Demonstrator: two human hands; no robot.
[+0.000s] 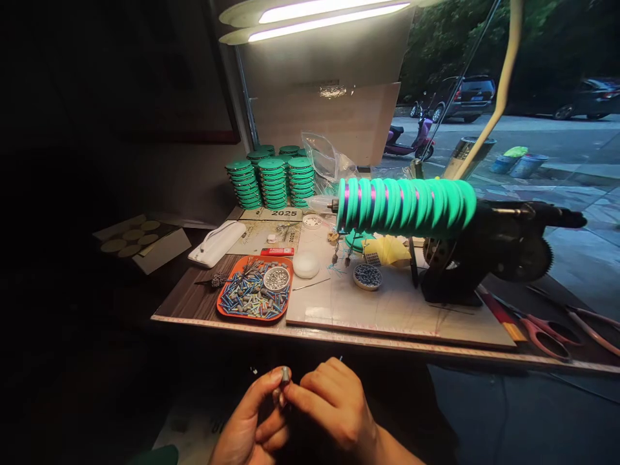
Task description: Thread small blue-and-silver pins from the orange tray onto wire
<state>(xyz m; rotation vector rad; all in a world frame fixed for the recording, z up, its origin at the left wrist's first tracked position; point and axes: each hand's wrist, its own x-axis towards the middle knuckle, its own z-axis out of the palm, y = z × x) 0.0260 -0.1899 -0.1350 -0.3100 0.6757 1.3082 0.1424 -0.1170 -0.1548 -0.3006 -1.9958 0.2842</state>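
Note:
Just in front of the table's edge, my left hand (256,420) pinches a small grey cylindrical piece (285,374) between thumb and finger. My right hand (334,403) is closed beside it, its fingertips meeting the piece and the left fingers; whether it holds something thin is hidden. On the table above my hands lies an orange tray (219,303) of blue-striped and grey small parts, with a round dish (277,279) of tiny silvery pieces in it. A light board (358,316) carries a dish of dark beads (367,276) and a thin metal tool (311,284).
A black winding machine (455,278) with a row of green discs (407,205) stands at right. Scissors (545,332) lie at the right edge. Stacked green spools (272,184), a white case (217,243) and an open box (162,248) are farther left.

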